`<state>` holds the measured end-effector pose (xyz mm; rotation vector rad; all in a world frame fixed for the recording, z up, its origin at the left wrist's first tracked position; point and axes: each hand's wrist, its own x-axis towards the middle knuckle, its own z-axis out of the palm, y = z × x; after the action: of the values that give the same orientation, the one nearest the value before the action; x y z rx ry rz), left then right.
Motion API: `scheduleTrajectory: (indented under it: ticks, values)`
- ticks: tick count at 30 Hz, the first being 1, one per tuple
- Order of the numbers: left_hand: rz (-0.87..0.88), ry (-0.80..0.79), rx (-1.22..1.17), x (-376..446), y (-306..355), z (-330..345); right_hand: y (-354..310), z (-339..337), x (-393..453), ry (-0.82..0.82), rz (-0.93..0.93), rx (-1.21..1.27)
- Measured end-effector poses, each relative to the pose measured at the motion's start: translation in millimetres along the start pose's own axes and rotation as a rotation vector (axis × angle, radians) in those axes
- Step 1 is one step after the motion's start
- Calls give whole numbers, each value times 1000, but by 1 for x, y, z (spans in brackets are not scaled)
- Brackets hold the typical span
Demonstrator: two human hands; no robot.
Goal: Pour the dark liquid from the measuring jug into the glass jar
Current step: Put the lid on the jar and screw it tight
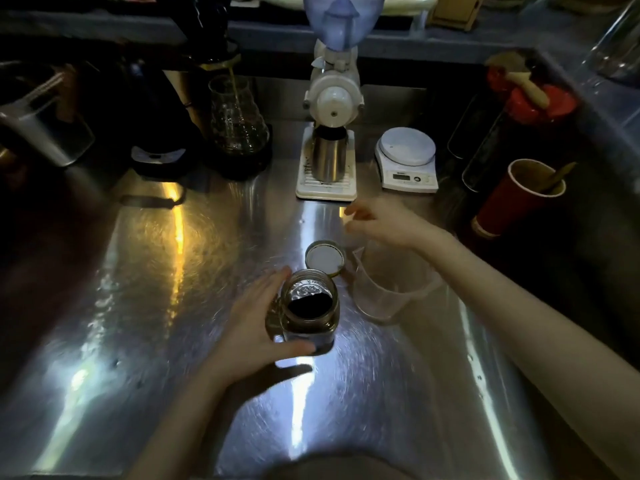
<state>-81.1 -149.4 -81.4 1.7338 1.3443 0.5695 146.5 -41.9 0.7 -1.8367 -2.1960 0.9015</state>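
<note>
Steel counter (166,306): pour looks done, measuring jug (391,296) empty; L hand (249,327) grips glass jar (309,308), R hand (384,223) loose & empty, lid (325,258) likely next

Glass jar (325,326) upright w/ dark liquid (310,306); clear jug (384,296) empty beside it.

Embossed lettering on the glass jar (307,293) is too blurred to read.

Tally. Glass jar (309,306): one. Loose lid (325,258): one. Clear measuring jug (391,289): one. White grinder (332,98): one. Digital scale (406,157): one. Glass carafe (239,119): one. Cups: two, a steel cup (329,154) and a red paper cup (516,199).
</note>
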Motion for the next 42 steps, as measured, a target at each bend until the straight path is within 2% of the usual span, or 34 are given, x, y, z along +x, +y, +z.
scheduleTrajectory:
  ticks: [4,8,13,17,19,25,30,35,42]
  values:
    - [-3,87,-14,1,2,7,-23,21,37,-293,-17,-371]
    - [-57,92,-63,0,2,7,-28,52,74,-489,75,-525]
    - [-71,89,-126,1,5,7,-33,76,90,-471,33,-739]
    - [-55,90,-160,1,2,8,-33,75,88,-462,5,-764]
    - [-59,93,-168,1,1,9,-33,65,78,-411,-34,-686]
    - [-33,114,-183,1,2,9,-37,11,39,-263,-38,100]
    - [-77,84,-183,3,-5,10,-36,7,-8,-63,-90,498]
    - [-76,51,-167,2,-3,10,-28,52,-63,141,-195,614]
    - [-14,96,-174,0,5,8,-16,93,-86,291,-202,512]
